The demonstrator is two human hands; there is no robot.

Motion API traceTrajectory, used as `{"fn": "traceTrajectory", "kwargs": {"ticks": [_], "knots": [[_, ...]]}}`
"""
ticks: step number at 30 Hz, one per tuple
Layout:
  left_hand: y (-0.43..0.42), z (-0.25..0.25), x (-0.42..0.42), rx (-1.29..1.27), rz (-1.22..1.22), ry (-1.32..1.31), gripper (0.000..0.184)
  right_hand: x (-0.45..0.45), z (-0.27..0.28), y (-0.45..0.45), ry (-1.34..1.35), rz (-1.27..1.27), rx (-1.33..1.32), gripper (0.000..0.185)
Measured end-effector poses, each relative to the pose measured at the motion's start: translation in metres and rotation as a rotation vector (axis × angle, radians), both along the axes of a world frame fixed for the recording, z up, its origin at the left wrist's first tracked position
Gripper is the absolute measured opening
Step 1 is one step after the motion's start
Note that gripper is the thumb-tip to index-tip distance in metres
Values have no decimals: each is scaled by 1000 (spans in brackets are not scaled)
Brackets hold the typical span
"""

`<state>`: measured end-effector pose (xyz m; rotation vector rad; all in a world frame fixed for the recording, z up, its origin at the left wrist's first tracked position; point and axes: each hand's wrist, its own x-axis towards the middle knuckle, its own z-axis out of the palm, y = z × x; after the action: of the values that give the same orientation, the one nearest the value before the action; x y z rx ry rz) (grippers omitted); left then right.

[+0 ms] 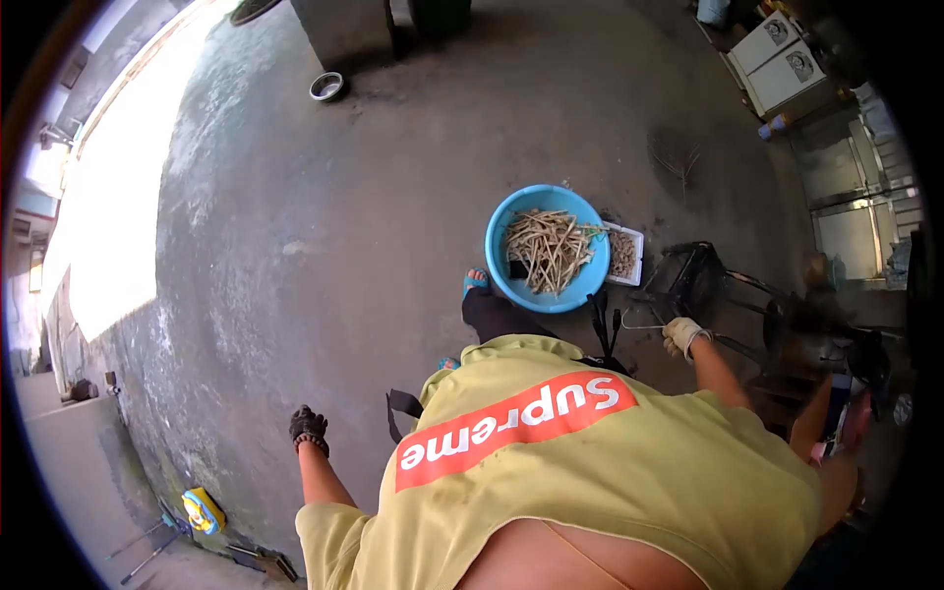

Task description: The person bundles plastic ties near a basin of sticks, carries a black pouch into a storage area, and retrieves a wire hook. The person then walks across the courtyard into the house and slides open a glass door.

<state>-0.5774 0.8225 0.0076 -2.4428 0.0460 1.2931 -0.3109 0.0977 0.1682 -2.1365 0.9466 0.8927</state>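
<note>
My left hand (pixel 308 425), in a dark glove, hangs out to the side over the concrete floor. Its fingers look curled together, and I see nothing held in them. My right hand (pixel 683 336), in a pale glove, is closed on one end of a thin bent metal wire (pixel 644 326). Beyond that hand stands a black metal-framed chair (pixel 688 280). Ahead of my feet sits a light blue basin (pixel 500 258) holding a heap of dry, pale stick-like pieces (pixel 551 246). Against its right side is a white box (pixel 637 258) with small pale brown bits inside.
A metal bowl (pixel 326 87) lies near a grey pillar (pixel 344 29) at the back. A white two-burner stove-like unit (pixel 782 69) stands far right. A small twig (pixel 678 167) is on the floor. At lower left lies a yellow and blue item (pixel 204 511) beside the wall.
</note>
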Motion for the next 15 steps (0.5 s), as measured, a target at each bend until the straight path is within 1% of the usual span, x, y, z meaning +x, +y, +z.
{"fn": "traceTrajectory", "kwargs": {"ticks": [2,3,4,5,6,7,8,9,10,11,14,15], "knots": [[36,-7,59,25,-61,100,30,5,-2,-4,-61,-32,-32,12],[46,-5,108,-42,101,-35,29,36,-28,-24,-39,135,-111,14],[40,-1,143,-281,565,-247,29,55,-26,-19,0,71,-35,15],[21,5,177,-701,1278,-480,28,76,-17,-8,-14,-57,30,16],[2,8,206,-915,1618,-577,27,99,10,20,-39,-130,45,14],[-16,8,227,-1047,1757,-526,27,129,-6,2,-5,-120,152,13],[-38,12,247,-1111,1813,-434,26,162,-25,-16,18,-105,260,12],[-47,-4,263,-1198,2068,-379,30,194,-20,-6,-16,-101,271,12],[-61,-9,275,-1205,2063,-306,30,224,5,20,-90,39,141,13],[-71,-9,287,-1170,1983,-255,30,251,29,42,-163,177,-2,14],[-88,-10,320,-1025,1733,-191,30,325,82,98,-289,171,48,18],[-87,-6,341,-993,1667,-191,30,350,92,110,-287,201,75,22]]}}
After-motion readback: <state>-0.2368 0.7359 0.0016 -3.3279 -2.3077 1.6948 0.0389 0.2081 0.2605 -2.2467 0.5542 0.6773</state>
